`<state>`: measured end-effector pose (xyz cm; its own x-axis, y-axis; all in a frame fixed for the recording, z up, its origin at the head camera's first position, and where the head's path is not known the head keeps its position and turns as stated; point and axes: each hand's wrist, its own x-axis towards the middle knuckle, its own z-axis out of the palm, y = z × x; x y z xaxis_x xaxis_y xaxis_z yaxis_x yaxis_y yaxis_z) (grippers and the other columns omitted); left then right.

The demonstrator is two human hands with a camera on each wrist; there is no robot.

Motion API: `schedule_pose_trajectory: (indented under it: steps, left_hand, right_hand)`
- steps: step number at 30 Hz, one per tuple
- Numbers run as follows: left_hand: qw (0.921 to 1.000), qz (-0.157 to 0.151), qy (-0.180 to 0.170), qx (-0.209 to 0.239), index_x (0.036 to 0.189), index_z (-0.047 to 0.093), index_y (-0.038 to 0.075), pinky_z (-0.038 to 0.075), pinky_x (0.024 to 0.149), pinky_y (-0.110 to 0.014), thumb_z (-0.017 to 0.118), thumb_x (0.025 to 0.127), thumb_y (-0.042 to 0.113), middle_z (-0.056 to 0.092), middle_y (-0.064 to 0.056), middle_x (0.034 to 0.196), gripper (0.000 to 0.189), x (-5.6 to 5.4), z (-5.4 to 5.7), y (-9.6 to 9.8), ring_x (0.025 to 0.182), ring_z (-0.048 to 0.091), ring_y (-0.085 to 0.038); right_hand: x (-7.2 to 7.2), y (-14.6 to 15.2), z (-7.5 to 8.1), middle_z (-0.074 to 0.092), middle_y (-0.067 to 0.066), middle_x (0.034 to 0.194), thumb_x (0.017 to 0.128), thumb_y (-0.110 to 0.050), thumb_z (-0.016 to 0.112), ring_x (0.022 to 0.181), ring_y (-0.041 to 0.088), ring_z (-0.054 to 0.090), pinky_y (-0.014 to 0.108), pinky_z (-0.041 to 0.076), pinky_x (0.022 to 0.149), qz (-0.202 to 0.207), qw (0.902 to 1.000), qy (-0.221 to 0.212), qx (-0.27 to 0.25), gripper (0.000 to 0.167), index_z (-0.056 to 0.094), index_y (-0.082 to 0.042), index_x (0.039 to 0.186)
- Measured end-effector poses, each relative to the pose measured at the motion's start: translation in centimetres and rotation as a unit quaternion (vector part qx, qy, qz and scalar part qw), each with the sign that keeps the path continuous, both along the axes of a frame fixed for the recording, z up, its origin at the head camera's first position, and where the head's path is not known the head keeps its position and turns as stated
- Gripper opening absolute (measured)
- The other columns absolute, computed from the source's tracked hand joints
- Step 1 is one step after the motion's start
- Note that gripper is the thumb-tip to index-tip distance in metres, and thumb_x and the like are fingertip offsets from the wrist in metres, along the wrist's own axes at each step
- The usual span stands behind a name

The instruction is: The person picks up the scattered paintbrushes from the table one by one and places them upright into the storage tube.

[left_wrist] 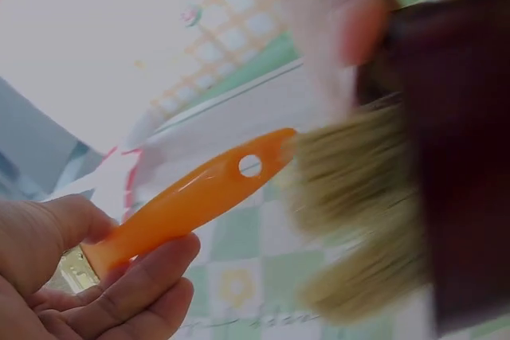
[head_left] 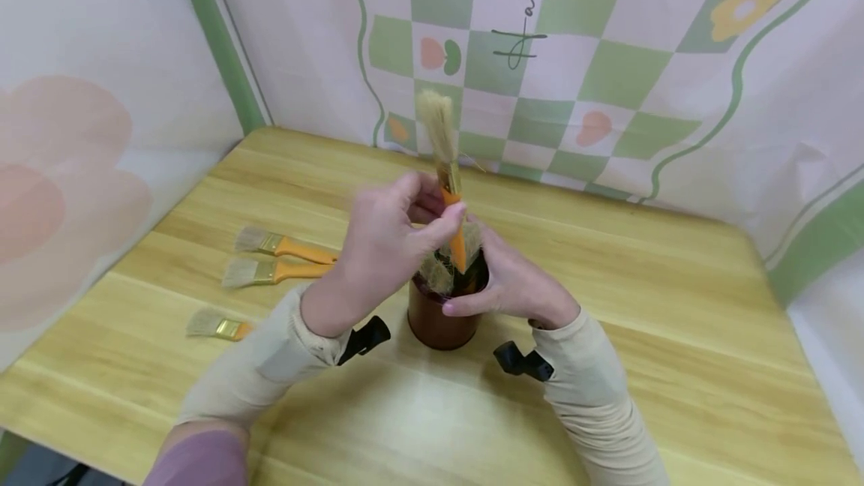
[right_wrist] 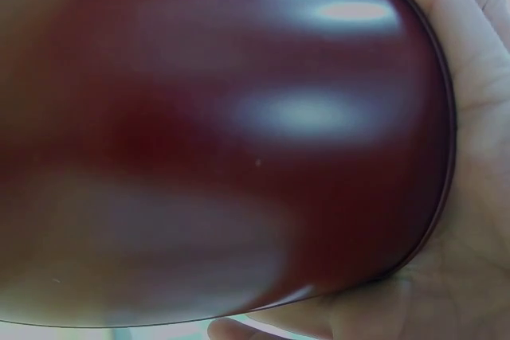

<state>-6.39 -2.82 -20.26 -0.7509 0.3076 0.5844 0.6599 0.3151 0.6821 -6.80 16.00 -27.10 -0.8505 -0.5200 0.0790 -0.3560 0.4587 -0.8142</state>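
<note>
My left hand (head_left: 388,246) pinches a paintbrush (head_left: 439,130) near the top of its orange handle, with the pale bristles pointing up. The handle's tip points down over the mouth of a brown cup (head_left: 439,321). In the left wrist view, the orange handle (left_wrist: 195,197) has a hole near its end, close to the bristles (left_wrist: 358,173) sticking out of the cup. With the thumb in front and the fingers behind, my right hand (head_left: 523,283) grips the cup near its rim. The cup's glossy red-brown wall (right_wrist: 239,157) fills most of the right wrist view.
To the left on the wooden table (head_left: 675,336) lie an upper paintbrush (head_left: 293,247), another just below it (head_left: 270,272), and one nearer me (head_left: 219,325), partly hidden by the left arm. A patterned cloth (head_left: 553,103) hangs behind the table.
</note>
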Motion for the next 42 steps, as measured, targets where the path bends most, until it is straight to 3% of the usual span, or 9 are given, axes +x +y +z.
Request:
schedule_pose_trajectory:
  steps: [4, 10, 14, 19, 26, 30, 34, 37, 42]
  left_hand:
    - [0.9995, 0.001, 0.005, -0.03, 0.09, 0.065, -0.004, 0.054, 0.061, -0.017, 0.068, 0.087, 0.008, 0.071, -0.013, 0.079, 0.012, -0.1, -1.3, 1.0, 0.068, 0.07, -0.017]
    - [0.9977, 0.003, 0.053, -0.043, 0.09, 0.064, -0.004, 0.056, 0.063, -0.022, 0.07, 0.084, 0.007, 0.07, -0.013, 0.079, 0.013, -0.1, -2.8, 2.1, 0.069, 0.069, -0.018]
    - [0.9952, 0.006, 0.089, -0.042, 0.09, 0.064, -0.003, 0.056, 0.064, -0.021, 0.07, 0.083, 0.006, 0.07, -0.012, 0.079, 0.012, -0.1, -3.3, 2.4, 0.07, 0.069, -0.018]
    - [0.9934, 0.004, 0.107, -0.042, 0.091, 0.065, -0.002, 0.055, 0.064, -0.021, 0.07, 0.084, 0.007, 0.07, -0.012, 0.079, 0.013, -0.1, -3.5, 2.5, 0.07, 0.068, -0.017]
    - [0.9933, 0.013, 0.1, -0.056, 0.089, 0.062, -0.001, 0.056, 0.064, -0.022, 0.073, 0.082, 0.008, 0.069, -0.011, 0.079, 0.016, 0.1, -3.4, 2.4, 0.071, 0.069, -0.017]
    - [0.9909, 0.026, 0.106, -0.079, 0.086, 0.061, -0.001, 0.055, 0.062, -0.025, 0.078, 0.079, 0.013, 0.068, -0.01, 0.077, 0.023, 0.1, -3.3, 2.3, 0.068, 0.068, -0.018]
    - [0.9935, 0.028, 0.059, -0.093, 0.102, 0.063, -0.005, 0.058, 0.068, -0.027, 0.083, 0.075, 0.021, 0.073, -0.013, 0.088, 0.043, 0.2, -2.9, 1.9, 0.078, 0.072, -0.019]
    - [0.9963, 0.027, 0.029, -0.076, 0.117, 0.059, -0.009, 0.058, 0.077, -0.03, 0.086, 0.069, 0.023, 0.074, -0.018, 0.098, 0.063, 0.0, -2.3, 1.4, 0.089, 0.073, -0.022]
    - [0.9983, 0.048, 0.015, -0.032, 0.115, 0.059, -0.008, 0.058, 0.077, -0.034, 0.087, 0.069, 0.019, 0.073, -0.021, 0.099, 0.06, -0.6, -1.8, 0.0, 0.091, 0.073, -0.026]
  right_hand:
    - [0.0, 0.0, -0.3, 0.025, 0.004, 0.158, 0.069, -0.012, 0.087, 0.144, 0.019, 0.028, 0.042, 0.023, 0.118, 0.015, 0.9997, 0.008, -0.017, 0.112, 0.014, -0.014, 0.154]
    - [0.1, 0.1, -0.2, 0.035, 0.01, 0.149, 0.069, -0.012, 0.086, 0.137, 0.024, 0.038, 0.044, 0.028, 0.115, 0.012, 0.9999, 0.006, -0.008, 0.097, 0.027, -0.006, 0.146]
    - [-0.1, 0.1, -0.2, 0.043, 0.007, 0.144, 0.069, -0.01, 0.086, 0.132, 0.021, 0.043, 0.041, 0.033, 0.113, 0.022, 0.9996, 0.015, -0.009, 0.091, 0.033, -0.007, 0.144]
    - [-0.2, 0.1, -0.2, 0.046, 0.004, 0.143, 0.07, -0.006, 0.085, 0.132, 0.019, 0.043, 0.036, 0.033, 0.113, 0.03, 0.9992, 0.012, -0.024, 0.09, 0.035, -0.008, 0.144]
    - [-0.2, 0.0, -0.3, 0.048, 0.004, 0.142, 0.07, -0.007, 0.085, 0.132, 0.019, 0.043, 0.039, 0.031, 0.114, 0.033, 0.9992, 0.004, -0.022, 0.079, 0.045, -0.009, 0.139]
    - [-0.2, 0.0, -0.2, 0.044, 0.002, 0.142, 0.068, -0.006, 0.086, 0.128, 0.017, 0.045, 0.029, 0.036, 0.11, 0.038, 0.9987, 0.012, -0.032, 0.094, 0.035, -0.015, 0.147]
    - [0.0, -0.1, 0.0, 0.038, 0.003, 0.146, 0.069, -0.008, 0.086, 0.131, 0.019, 0.043, 0.036, 0.035, 0.111, 0.026, 0.9992, 0.002, -0.031, 0.102, 0.024, -0.015, 0.15]
    - [0.1, 0.0, 0.0, 0.03, 0.007, 0.153, 0.069, -0.016, 0.086, 0.138, 0.023, 0.036, 0.046, 0.029, 0.114, -0.001, 0.9999, -0.015, -0.008, 0.106, 0.02, -0.012, 0.151]
    - [0.4, 0.1, -0.1, 0.019, 0.019, 0.157, 0.068, -0.027, 0.088, 0.144, 0.032, 0.027, 0.052, 0.024, 0.117, -0.045, 0.9974, -0.041, 0.038, 0.121, 0.006, -0.002, 0.154]
